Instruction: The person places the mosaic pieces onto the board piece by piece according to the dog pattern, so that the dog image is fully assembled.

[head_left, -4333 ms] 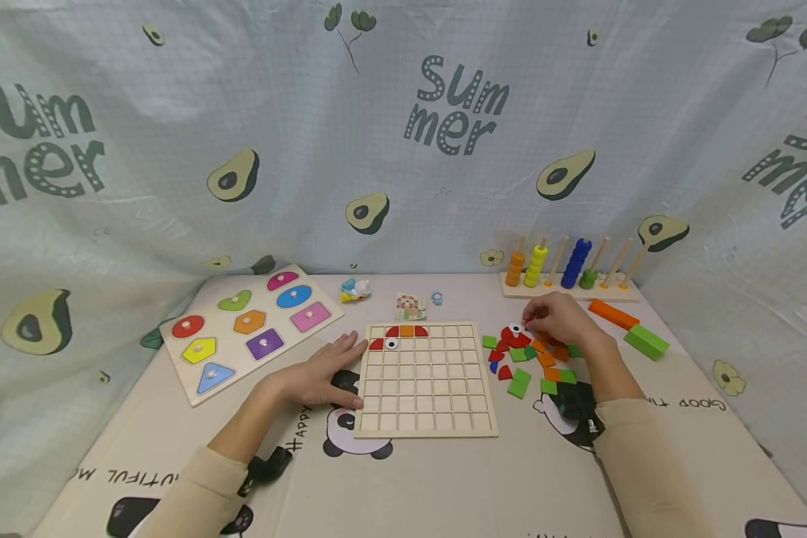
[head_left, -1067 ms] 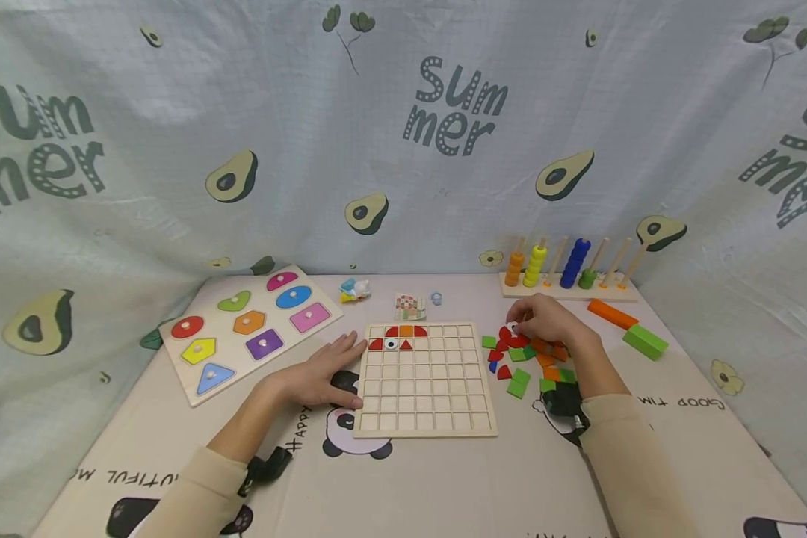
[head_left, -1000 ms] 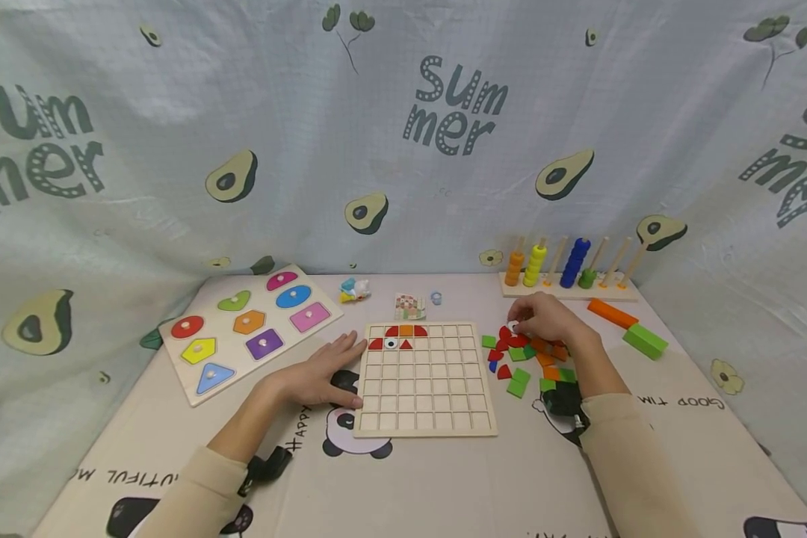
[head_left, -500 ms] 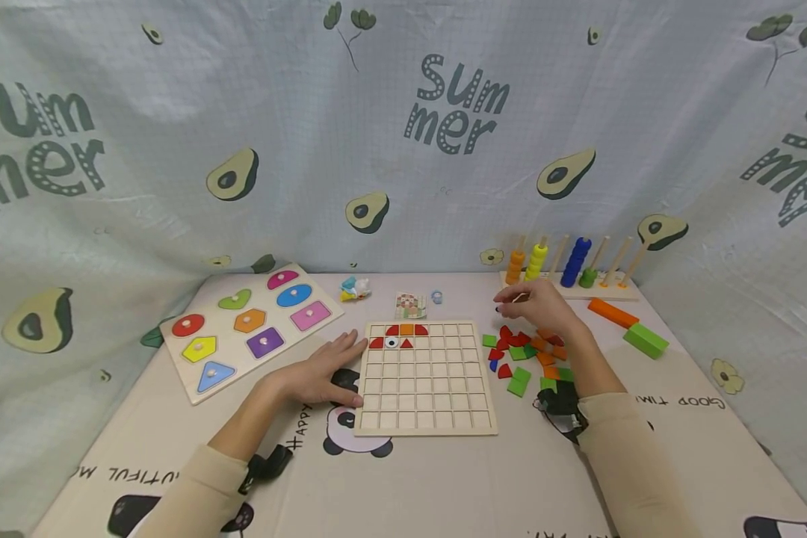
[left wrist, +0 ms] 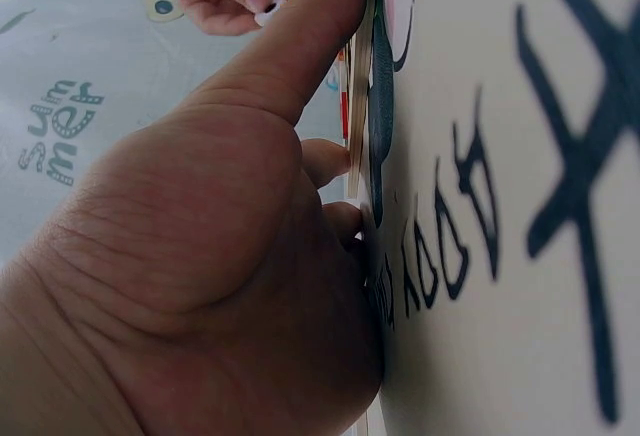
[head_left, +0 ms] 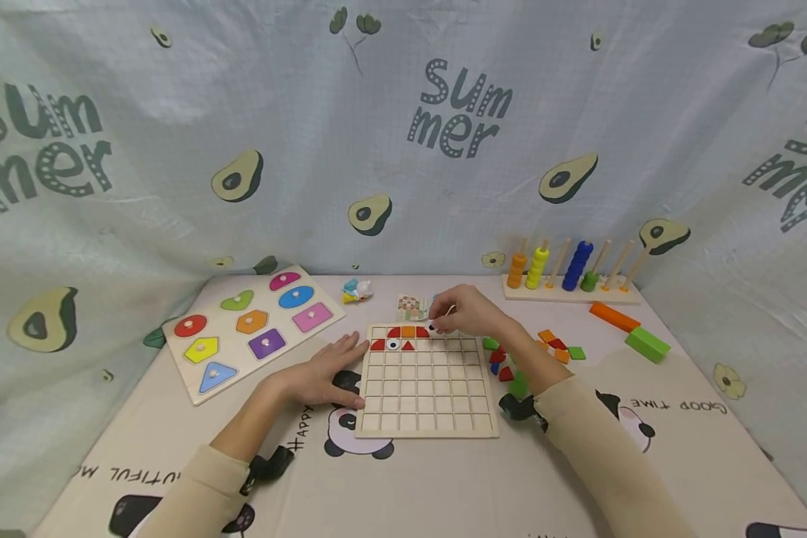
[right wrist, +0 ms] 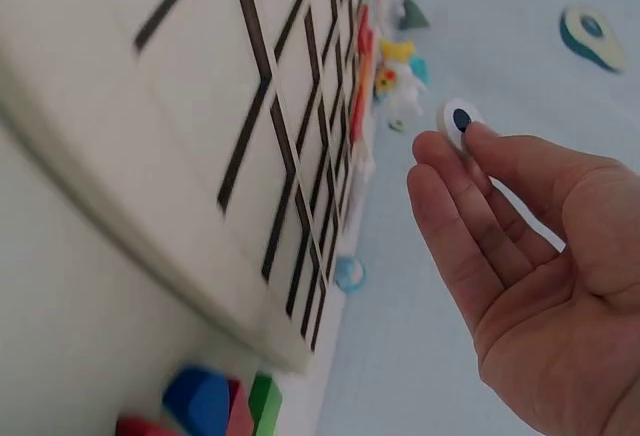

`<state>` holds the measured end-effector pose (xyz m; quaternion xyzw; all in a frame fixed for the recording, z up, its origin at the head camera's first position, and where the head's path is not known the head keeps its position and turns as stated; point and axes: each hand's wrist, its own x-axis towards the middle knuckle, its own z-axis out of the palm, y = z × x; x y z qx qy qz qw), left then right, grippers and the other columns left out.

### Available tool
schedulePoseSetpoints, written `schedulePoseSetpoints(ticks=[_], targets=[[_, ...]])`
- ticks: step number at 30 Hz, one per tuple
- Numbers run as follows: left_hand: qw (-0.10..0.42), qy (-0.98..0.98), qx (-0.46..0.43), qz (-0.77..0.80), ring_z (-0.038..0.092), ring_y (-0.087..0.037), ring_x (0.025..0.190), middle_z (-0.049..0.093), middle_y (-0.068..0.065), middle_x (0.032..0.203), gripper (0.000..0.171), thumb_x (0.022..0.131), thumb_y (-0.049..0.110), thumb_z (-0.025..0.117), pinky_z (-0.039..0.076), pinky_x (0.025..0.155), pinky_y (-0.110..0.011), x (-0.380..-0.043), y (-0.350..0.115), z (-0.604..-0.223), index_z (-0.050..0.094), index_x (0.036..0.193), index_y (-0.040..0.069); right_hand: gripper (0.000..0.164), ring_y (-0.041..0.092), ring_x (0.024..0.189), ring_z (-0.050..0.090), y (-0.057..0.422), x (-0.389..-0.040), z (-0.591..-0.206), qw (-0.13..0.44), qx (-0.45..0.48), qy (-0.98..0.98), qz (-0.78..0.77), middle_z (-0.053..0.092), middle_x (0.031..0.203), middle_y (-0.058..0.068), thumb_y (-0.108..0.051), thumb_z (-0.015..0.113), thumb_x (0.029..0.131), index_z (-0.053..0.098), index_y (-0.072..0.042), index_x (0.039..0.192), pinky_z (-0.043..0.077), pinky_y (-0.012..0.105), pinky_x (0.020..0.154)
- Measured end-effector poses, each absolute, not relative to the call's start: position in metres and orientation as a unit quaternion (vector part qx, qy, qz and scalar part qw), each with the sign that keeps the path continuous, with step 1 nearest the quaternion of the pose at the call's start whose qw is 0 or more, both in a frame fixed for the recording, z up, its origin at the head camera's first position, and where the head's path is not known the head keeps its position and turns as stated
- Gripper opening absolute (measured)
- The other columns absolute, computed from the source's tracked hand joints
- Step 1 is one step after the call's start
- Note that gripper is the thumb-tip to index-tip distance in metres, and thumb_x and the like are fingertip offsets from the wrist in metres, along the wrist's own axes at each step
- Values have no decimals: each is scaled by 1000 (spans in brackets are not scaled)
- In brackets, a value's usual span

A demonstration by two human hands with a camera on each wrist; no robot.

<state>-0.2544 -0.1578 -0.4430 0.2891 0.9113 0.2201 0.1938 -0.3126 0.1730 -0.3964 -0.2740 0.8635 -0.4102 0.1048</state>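
The wooden grid board (head_left: 426,388) lies on the table; its top rows hold red pieces, an orange square (head_left: 408,332), a red triangle (head_left: 408,345) and an eye disc (head_left: 393,344). My left hand (head_left: 324,375) rests along the board's left edge, fingers spread and straight, thumb at the lower side. In the right wrist view my right hand (right wrist: 540,226) pinches a round white eye piece with a black dot (right wrist: 460,124) between thumb and fingertips. From the head view, that hand (head_left: 467,312) hovers over the board's top edge, right of the red pieces.
Loose red, green, blue and orange pieces (head_left: 506,373) lie right of the board, partly behind my right forearm. A shape puzzle (head_left: 232,351) sits at left, a peg stacker (head_left: 571,293) at back right. Green and orange blocks (head_left: 648,344), a patterned card (head_left: 412,307) and a small toy (head_left: 357,291) are near.
A red triangle has joined the board's second row. My right hand has taken an eye piece from the pile and moved left to the board's top. My left hand has stayed put.
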Motion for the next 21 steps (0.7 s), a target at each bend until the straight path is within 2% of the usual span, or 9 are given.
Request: schedulePoseSetpoints(ticks=[9,15,21], targets=[[194,909,295,222,-6,-23,148,-2,-3,162,106,76,63,69,2,118,-51,-255,-157,-443,12,156,24,4,27,67,65,146,-313,-407,125,-311,878,-343,69,78,4,-6,70,87,72,-4,89,54,30,58],[192,910,294,221,-6,-23,148,-3,-3,162,106,76,63,69,2,118,-50,-256,-157,-442,12,156,25,4,18,70,64,143,-310,-407,133,-297,889,-322,69,78,4,-4,70,86,72,-4,89,54,27,59],[195,910,294,217,-6,-21,148,-4,0,162,107,75,65,69,2,119,-49,-257,-158,-445,11,155,27,4,13,68,58,143,-309,-409,113,-304,900,-293,69,78,1,-5,71,85,72,-9,84,50,27,60]])
